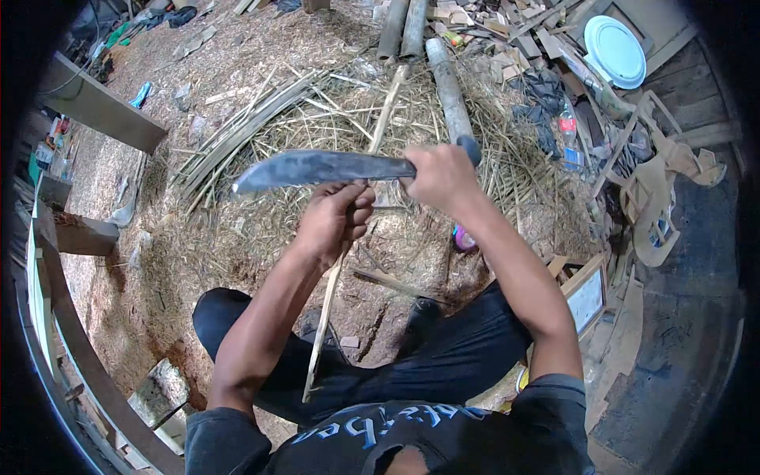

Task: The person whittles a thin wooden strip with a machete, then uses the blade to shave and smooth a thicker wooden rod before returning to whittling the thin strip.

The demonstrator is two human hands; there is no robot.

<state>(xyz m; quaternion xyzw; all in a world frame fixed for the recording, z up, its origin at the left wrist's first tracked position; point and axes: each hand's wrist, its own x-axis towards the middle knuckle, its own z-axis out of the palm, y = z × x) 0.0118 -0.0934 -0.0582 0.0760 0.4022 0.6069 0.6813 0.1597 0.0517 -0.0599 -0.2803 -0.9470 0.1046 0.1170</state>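
Note:
My right hand is closed round the handle of a machete, whose wide dark blade points left and lies almost level. Just under the blade, my left hand grips a long, thin bamboo strip. One end of the strip reaches up past the blade, and the other slants down between my legs. The blade crosses in front of the strip; whether its edge touches the strip I cannot tell. Beyond the blade, a pile of split strips lies on the ground at the left.
Shavings cover the floor. Round poles lie ahead, beside scrap wood. A white lid leans at the upper right, above a plastic bottle. Wooden beams stand at the left, and a wooden frame rests at the right.

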